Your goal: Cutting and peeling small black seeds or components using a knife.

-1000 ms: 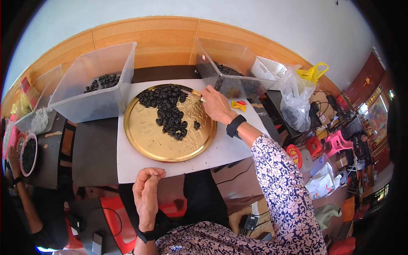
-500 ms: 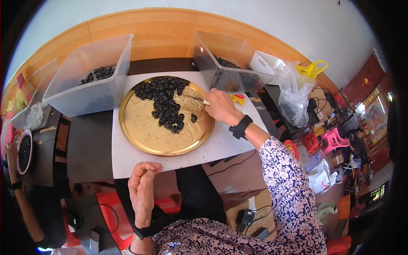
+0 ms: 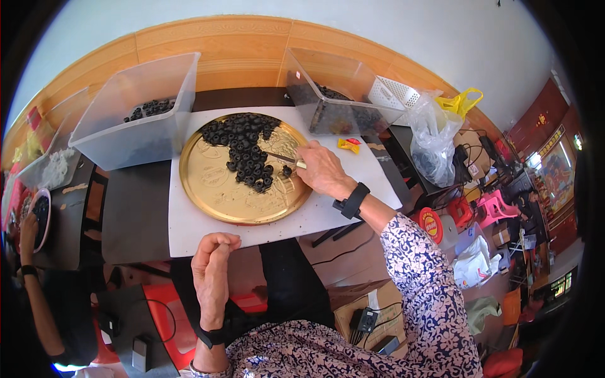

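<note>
— Since the earlier head frame, what has moved?

— Right hand [image 3: 321, 170] has come down the tray's right side, off the top of the heap; the left hand [image 3: 211, 268] has hardly shifted.

— What does the right hand hold?

— A thin stick [image 3: 280, 158], pinched between closed fingertips. Its tip points left into the black rings [image 3: 242, 148]. A dark band [image 3: 353, 200] sits on that wrist.

— And the rings?

— Heaped on the upper part of the round gold tray [image 3: 214, 195], trailing down toward its middle right. One ring lies just beside the stick tip.

— The left hand?

— Loosely curled, fingers folded in, at the near edge of the white sheet [image 3: 189, 227] under the tray. Whether anything lies inside that grip I cannot tell.

— Around the tray?

— A clear tub [image 3: 142, 129] with more rings at upper left, a second tilted tub [image 3: 334, 94] at upper right, a small yellow clip [image 3: 348, 145] on the sheet, a plastic bag [image 3: 435, 142] off the dark worktop [image 3: 135, 214]. Another person's arm [image 3: 31, 277] shows at far left.
</note>
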{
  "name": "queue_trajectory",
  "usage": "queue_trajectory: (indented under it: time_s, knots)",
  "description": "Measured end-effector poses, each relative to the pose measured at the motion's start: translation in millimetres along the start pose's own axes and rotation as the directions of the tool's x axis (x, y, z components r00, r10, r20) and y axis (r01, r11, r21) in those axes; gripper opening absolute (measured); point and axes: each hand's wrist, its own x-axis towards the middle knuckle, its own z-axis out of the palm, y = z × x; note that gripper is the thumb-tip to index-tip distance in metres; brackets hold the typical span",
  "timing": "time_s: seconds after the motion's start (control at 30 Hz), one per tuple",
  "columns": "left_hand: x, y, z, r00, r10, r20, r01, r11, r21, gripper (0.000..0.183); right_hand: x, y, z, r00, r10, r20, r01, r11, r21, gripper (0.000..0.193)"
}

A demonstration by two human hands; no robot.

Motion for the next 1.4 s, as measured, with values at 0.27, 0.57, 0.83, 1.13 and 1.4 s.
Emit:
queue_trajectory:
  time_s: [0.27, 0.57, 0.83, 1.13, 1.4]
  knots:
    - [-0.4, 0.7, 1.0, 1.000, 0.006, -0.003, -0.006, 1.000, 0.008, 0.012, 2.2, -15.3, 11.0, 0.994, 0.022, 0.104, -0.042, 0.980, 0.192, 0.020]
    - [-0.5, -0.6, -0.3, 1.000, -0.016, -0.020, 0.016, 1.000, 0.006, 0.011, 12.5, -14.5, -3.9, 0.999, 0.024, 0.027, -0.033, 0.891, 0.453, 0.021]
    - [-0.5, -0.2, 1.2, 1.000, 0.003, -0.010, -0.003, 1.000, 0.022, 0.012, 4.2, 9.8, -2.1, 0.995, -0.022, 0.102, 0.026, 0.999, -0.040, 0.019]
    - [-1.4, -0.9, 2.2, 1.000, 0.026, -0.015, -0.025, 0.999, 0.044, 0.013, -8.3, -22.5, -7.2, 0.994, -0.030, 0.102, 0.010, 0.982, 0.186, 0.020]
    - [-18.4, 6.1, 23.0, 0.968, -0.226, 0.112, 0.245, 0.947, -0.207, 0.016, -69.6, -91.4, 0.7, 0.990, -0.088, 0.113, -0.076, 0.348, 0.934, 0.020]
